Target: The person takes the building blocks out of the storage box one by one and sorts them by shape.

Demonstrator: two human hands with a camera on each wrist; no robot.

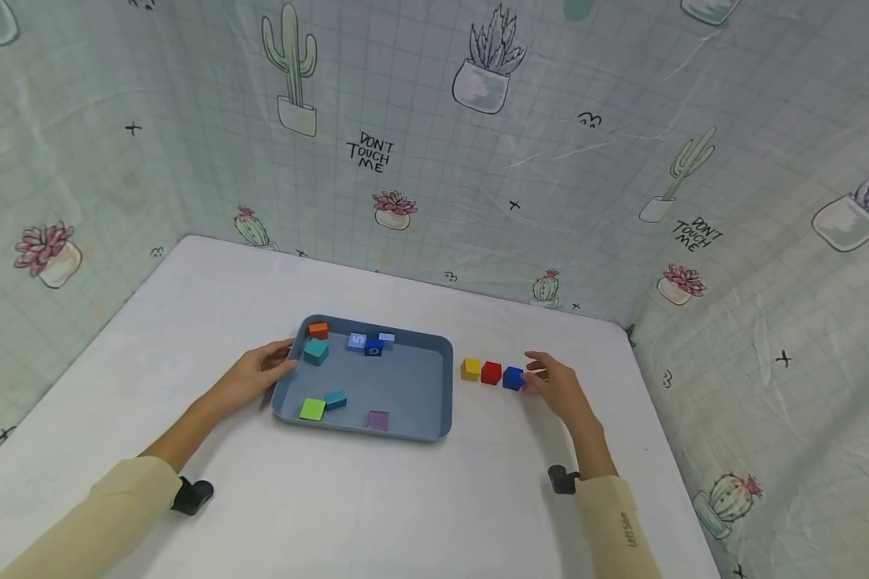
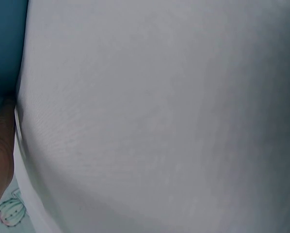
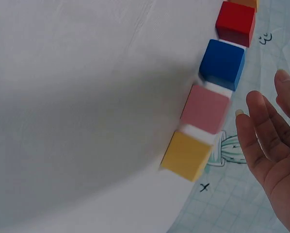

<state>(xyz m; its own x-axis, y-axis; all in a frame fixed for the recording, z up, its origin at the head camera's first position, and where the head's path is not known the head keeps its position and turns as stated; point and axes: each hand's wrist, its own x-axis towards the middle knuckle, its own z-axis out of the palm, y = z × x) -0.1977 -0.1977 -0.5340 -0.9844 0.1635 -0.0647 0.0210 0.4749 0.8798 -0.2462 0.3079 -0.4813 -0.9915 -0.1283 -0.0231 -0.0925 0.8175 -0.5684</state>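
Observation:
My left hand [image 1: 255,376] touches the left side of a blue-grey tray [image 1: 413,386] with its thumb and fingers. In the left wrist view, a digit [image 2: 5,128] meets the tray's edge [image 2: 7,53]. Right of the tray runs a row of cubes: yellow [image 1: 471,369], red [image 1: 491,373] and blue [image 1: 512,378]. The right wrist view also shows a pink cube [image 3: 205,109] and another yellow cube [image 3: 186,155] at the near end. Beside the blue and pink cubes is my right hand [image 1: 559,390], its fingers loosely bent and apart, holding nothing.
Inside the tray lie an orange-red block [image 1: 318,330], a teal block [image 1: 315,351], a lime green block [image 1: 312,409], a purple block [image 1: 378,420] and several blue ones. The white table [image 1: 376,507] meets a cactus-print curtain [image 1: 434,145] behind and on the right.

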